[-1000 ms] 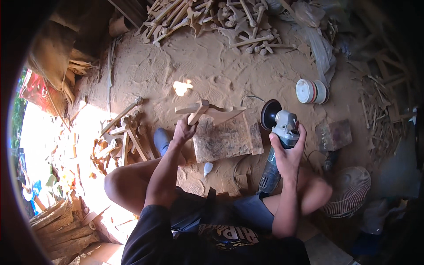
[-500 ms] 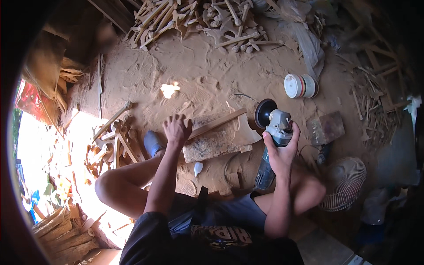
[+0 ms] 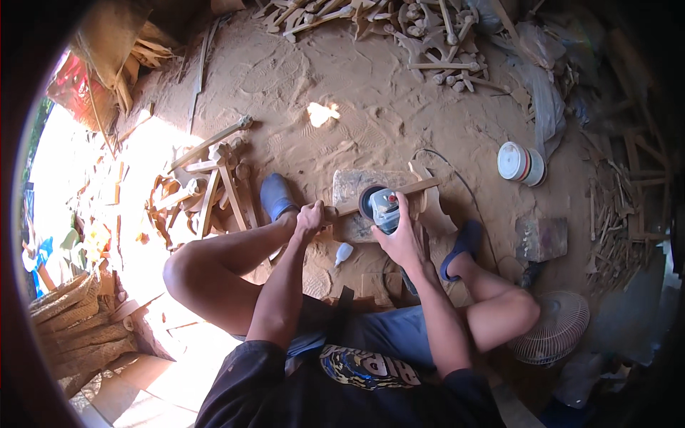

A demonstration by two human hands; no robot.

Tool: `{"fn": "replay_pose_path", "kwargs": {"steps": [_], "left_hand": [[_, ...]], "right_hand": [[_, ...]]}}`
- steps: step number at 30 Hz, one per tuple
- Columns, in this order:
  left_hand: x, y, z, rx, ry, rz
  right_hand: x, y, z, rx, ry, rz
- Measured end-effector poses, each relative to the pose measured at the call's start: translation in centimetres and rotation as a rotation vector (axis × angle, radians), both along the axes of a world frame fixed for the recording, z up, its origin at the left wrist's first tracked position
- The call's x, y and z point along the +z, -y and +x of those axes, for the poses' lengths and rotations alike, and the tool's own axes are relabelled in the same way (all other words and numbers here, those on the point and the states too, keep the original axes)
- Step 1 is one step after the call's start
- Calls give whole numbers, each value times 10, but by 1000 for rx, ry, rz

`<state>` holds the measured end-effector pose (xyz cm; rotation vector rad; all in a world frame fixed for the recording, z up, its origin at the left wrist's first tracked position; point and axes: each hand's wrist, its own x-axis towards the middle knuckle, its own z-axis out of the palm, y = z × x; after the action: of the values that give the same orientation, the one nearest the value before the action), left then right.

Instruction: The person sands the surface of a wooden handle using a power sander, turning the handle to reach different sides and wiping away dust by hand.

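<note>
My left hand (image 3: pixel 310 218) is closed round the near-left end of a long wooden piece (image 3: pixel 419 187), which has a rounded knob by my fist. The piece lies slanted across a pale, worn block (image 3: pixel 347 181) on the ground. In my right hand (image 3: pixel 404 241) is an angle grinder (image 3: pixel 385 211), gripped round its head. Its dark round disc (image 3: pixel 367 202) is over the middle of the wooden piece; whether it touches the wood I cannot tell. Beside the block's right end lies a flat, curved-edge wooden part (image 3: pixel 435 214).
Wooden parts are heaped at the left (image 3: pixel 227 187), with another pile (image 3: pixel 446 36) at the far side. A white bucket (image 3: pixel 512 162) lies tipped at the right, near a square block (image 3: pixel 541 239) and a fan (image 3: pixel 553 328). A power cord (image 3: pixel 467 187) curves across the sand. A small white bottle (image 3: pixel 344 253) lies nearby.
My left hand has closed on the end of the wooden piece. My right hand has brought the grinder leftward, from beside the block to over the wood. The head view has shifted.
</note>
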<state>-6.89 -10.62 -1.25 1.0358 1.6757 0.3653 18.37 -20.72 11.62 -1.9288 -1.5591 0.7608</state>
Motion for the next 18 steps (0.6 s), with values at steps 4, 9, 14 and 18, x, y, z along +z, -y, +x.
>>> {"fn": "replay_pose_path", "kwargs": {"steps": [4, 9, 14, 18], "left_hand": [[-4, 8, -2, 59, 78, -61], [-15, 6, -5, 123, 38, -27], [-10, 3, -3, 59, -43, 0], [-7, 2, 4, 18, -39, -28]], "right_hand": [[17, -15, -29, 60, 106, -260], [9, -29, -50, 98, 112, -290], [-3, -30, -53, 117, 132, -266], [6, -34, -57, 103, 92, -371]]}}
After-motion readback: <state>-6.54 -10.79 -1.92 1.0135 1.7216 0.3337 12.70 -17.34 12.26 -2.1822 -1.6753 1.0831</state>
